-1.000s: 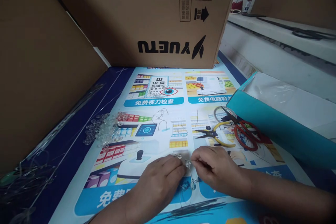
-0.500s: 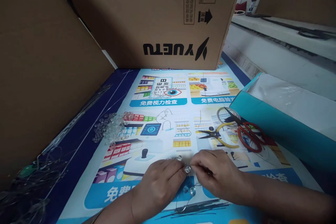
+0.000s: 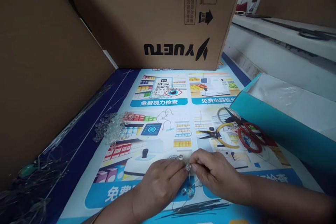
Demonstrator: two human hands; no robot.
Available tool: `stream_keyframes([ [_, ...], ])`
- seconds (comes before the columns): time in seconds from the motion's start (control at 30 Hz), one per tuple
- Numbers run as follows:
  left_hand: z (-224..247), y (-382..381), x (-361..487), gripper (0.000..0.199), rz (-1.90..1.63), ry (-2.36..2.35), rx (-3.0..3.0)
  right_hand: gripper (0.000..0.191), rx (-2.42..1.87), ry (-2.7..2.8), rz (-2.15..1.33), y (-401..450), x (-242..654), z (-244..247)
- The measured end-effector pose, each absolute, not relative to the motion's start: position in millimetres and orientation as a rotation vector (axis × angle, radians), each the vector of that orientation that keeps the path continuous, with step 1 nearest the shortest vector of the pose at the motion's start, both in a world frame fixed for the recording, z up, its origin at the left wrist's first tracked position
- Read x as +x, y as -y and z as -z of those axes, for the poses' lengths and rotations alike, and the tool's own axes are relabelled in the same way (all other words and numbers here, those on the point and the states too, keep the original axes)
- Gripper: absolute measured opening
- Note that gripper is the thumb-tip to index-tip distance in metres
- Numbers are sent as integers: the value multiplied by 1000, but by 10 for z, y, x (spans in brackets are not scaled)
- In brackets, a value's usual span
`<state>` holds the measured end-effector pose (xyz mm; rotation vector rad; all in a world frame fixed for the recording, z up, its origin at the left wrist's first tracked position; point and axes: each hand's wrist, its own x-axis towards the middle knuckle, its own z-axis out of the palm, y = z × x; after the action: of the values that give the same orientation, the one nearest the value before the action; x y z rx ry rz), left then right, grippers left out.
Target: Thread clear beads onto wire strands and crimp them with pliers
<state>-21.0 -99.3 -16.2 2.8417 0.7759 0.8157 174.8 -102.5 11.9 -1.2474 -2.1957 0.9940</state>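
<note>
Low over the printed sheet (image 3: 123,196), my left hand (image 3: 161,182) pinches a thin wire strung with clear beads (image 3: 188,167). My right hand (image 3: 216,173) is closed at the other side of the same bead, thumb and forefinger pressed together on what looks like the wire; its exact tip is hidden. One more bead (image 3: 181,157) shows above my left fingertips. Two beads (image 3: 190,192) hang on the wire below, between the hands. Several dark wire pieces (image 3: 199,208) lie just under my hands.
A pile of clear beads (image 3: 111,127) lies to the left. Yellow-handled pliers (image 3: 219,136) and red-handled scissors (image 3: 250,133) rest on the right, beside a teal box (image 3: 283,122). Cardboard (image 3: 157,14) walls the back and left. Tangled clear strands (image 3: 47,171) lie at lower left.
My right fingers have moved slightly in against the bead at my left fingertips. The hanging beads have shifted a little left and down; the left hand has barely moved.
</note>
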Motion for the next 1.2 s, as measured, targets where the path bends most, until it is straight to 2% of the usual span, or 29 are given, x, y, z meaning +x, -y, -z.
stream_keyframes([
  [0.37, 83, 987, -210, 15, -859, -762, 2808, 9, -1287, 2205, -941, 1008, 1794, -133],
  [0.7, 79, 996, -232, 18, -998, -807, 2881, 12, -993, 2269, -743, 934, 1867, -162],
  [0.97, 120, 996, -303, 20, -756, -740, 3044, 7, -1034, 2114, -1044, 935, 1808, -322],
  [1.1, 141, 987, -253, 20, -884, -854, 2937, 2, -1095, 2094, -1022, 946, 1768, -250],
  [1.2, 140, 979, -221, 18, -987, -880, 2844, 8, -1172, 2096, -1024, 940, 1764, -213],
])
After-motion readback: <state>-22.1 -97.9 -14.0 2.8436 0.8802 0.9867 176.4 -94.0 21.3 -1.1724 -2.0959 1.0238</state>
